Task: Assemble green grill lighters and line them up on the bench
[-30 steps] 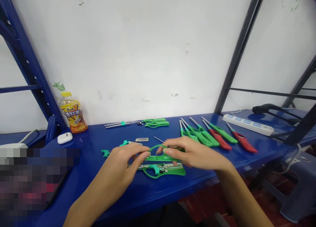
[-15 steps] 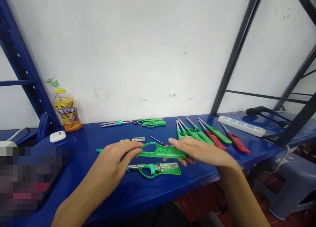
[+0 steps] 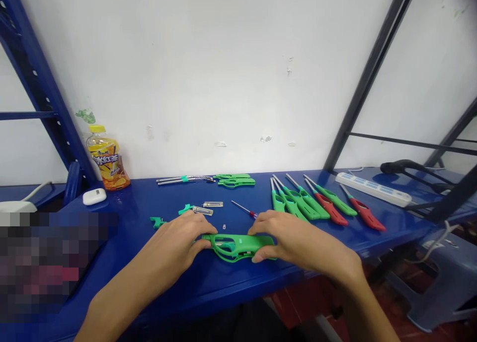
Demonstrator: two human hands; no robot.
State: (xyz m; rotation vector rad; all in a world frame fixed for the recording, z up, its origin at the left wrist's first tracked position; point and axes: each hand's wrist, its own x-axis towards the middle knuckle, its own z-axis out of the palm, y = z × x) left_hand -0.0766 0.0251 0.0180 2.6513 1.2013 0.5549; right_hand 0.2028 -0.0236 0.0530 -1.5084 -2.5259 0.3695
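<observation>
Left hand (image 3: 188,233) and right hand (image 3: 278,233) are clasping a green lighter (image 3: 257,242), seemingly half-closed, while loose casings (image 3: 235,181) are lying unassembled.

Left hand (image 3: 187,234), right hand (image 3: 282,234): palms down, gripping.

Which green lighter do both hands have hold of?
The nearest green lighter: left hand at its left end, right hand on its broad body. The other green lighters lie farther back right, metal tubes showing.
</observation>
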